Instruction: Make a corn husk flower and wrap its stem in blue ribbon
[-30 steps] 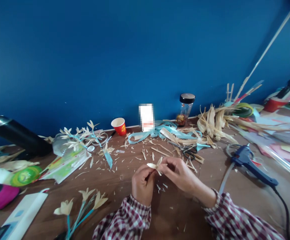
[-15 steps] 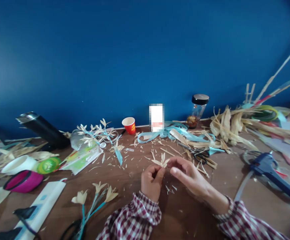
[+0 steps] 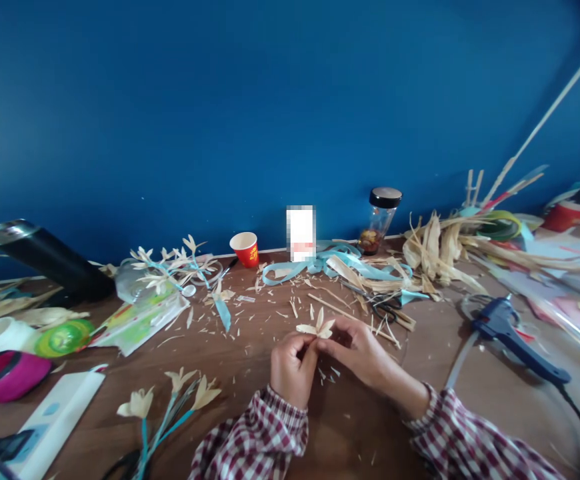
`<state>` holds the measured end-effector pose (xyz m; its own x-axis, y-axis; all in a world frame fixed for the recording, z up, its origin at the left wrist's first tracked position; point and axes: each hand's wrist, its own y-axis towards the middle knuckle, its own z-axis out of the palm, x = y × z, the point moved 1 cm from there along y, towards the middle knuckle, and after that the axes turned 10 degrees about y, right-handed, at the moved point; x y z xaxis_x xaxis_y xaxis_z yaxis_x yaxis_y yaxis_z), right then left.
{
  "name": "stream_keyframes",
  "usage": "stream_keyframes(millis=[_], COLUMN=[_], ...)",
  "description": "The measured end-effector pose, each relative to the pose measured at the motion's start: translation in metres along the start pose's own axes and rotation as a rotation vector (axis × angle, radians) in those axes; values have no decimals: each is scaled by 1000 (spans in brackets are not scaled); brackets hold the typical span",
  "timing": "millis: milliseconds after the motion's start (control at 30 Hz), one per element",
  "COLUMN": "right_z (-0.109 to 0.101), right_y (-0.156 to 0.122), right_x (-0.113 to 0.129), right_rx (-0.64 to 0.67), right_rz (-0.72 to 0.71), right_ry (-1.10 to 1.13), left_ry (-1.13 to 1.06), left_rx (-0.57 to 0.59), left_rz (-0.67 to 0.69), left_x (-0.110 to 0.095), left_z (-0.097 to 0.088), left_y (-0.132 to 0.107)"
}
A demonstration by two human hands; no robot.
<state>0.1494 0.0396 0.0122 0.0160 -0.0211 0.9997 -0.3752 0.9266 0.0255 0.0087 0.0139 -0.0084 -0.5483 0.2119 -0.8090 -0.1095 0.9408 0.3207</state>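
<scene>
Delicately, a person's left hand [image 3: 290, 373] pinches the base of a small pale flower [image 3: 316, 328] between thumb and forefinger, its petals spread upward and outward above the brown surface [image 3: 243, 377], nearer the wearer than the red paper cup [image 3: 248, 254] and to its right. The right hand [image 3: 365, 353] meets it from the other side, thumb and forefinger bent inward and almost together, their tips touching the flower; whether those fingers grip it or merely steady it cannot be told. The left hand's other fingers are largely hidden behind its thumb. Checked sleeves [image 3: 255, 433] gather at both wrists. Pale shavings [image 3: 294, 307] litter the surface in front of the cup, while light-blue ribbon [image 3: 327, 263] lies tangled just to its right, with a black-lidded jar [image 3: 383, 217] beyond. Farther right of the cup and closer to the wearer rests a blue glue gun [image 3: 497, 318]. Left of the cup, nearer the wearer, rise three flowers on blue stems [image 3: 137, 403]; well off to its left, a dark flask [image 3: 53, 260] leans at a slant.
</scene>
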Motion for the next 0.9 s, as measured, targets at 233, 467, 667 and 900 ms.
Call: stream_keyframes(millis=[233, 467, 667, 900], right_z=[3, 4, 1, 0], right_y=[1, 0, 0, 1], right_x=[3, -2, -5, -6], right_rx=[-22, -44, -108, -146], right_rz=[-3, -3, 6, -9], right_ry=[-20, 9, -64, -86], left_ry=[55, 52, 29, 47], left_rx=[-13, -6, 26, 42], left_rz=[76, 86, 42, 5], left_x=[-5, -10, -8, -8], left_z=[0, 0, 0, 1], left_y=[-3, -5, -2, -3])
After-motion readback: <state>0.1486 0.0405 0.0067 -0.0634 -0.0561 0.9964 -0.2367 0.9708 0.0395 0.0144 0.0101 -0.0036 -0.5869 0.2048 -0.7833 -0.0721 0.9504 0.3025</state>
